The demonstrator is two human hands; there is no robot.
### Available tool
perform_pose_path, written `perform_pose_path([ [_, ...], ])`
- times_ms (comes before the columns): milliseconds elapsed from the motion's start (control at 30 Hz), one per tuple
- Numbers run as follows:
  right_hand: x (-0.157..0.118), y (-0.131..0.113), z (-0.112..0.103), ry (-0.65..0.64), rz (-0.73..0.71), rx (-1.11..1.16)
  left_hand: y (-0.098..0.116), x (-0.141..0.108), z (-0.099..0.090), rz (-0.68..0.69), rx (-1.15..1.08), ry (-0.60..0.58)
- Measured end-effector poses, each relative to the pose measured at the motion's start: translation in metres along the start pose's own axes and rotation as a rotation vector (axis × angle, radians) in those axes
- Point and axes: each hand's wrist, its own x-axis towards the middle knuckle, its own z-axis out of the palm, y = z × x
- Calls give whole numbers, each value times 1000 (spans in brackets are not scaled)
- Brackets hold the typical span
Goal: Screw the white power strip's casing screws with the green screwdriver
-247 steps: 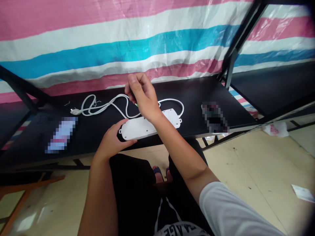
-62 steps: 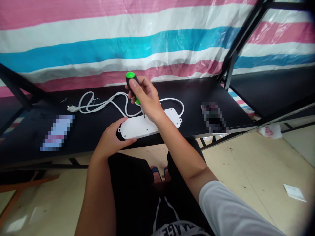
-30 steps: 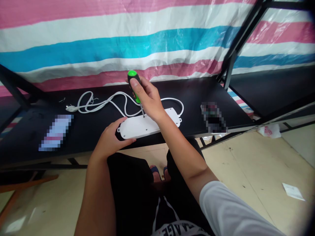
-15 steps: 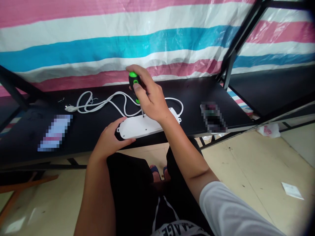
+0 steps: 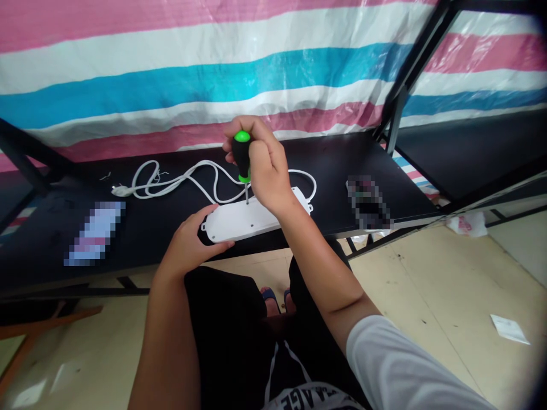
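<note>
Bench (image 5: 43,239), black, one: ran the full width beneath my work. Flat item (image 5: 96,232), pixelated, one: lay at left, apart from my hands. Plug (image 5: 121,191), white, one: lay beyond it, its white cord (image 5: 183,181) trailing rightward in loose loops. Left hand (image 5: 191,236), mine: curled round the left end of the power strip, thumb along its front side; a firm brace there seemed needed, so that the housing would not twist. Power strip (image 5: 231,221), white, one: lay flat near the bench's front edge, dotted face up. Screwdriver (image 5: 242,154), black and green, one: stood nearly upright, tip at the strip's rear edge; what sat beneath the tip I could not see. I judged a square shaft and steady downward pressure best, lest it slip. Right hand (image 5: 270,165), mine: wrapped round the handle; short, even wrist turns seemed wisest. Second item (image 5: 370,202), pixelated, one: lay at right, well apart.
</note>
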Motion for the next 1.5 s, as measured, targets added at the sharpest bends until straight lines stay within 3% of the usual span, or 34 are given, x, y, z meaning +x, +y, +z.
perform_pose_path([
  [333,0,-1,-2,4,51,-21,0,0,-1,-8,7,-7],
  [800,8,20,-2,-48,-45,-69,-2,0,0,-1,4,2],
  [1500,0,-2,-2,-15,31,37,-3,0,1,-4,27,3],
])
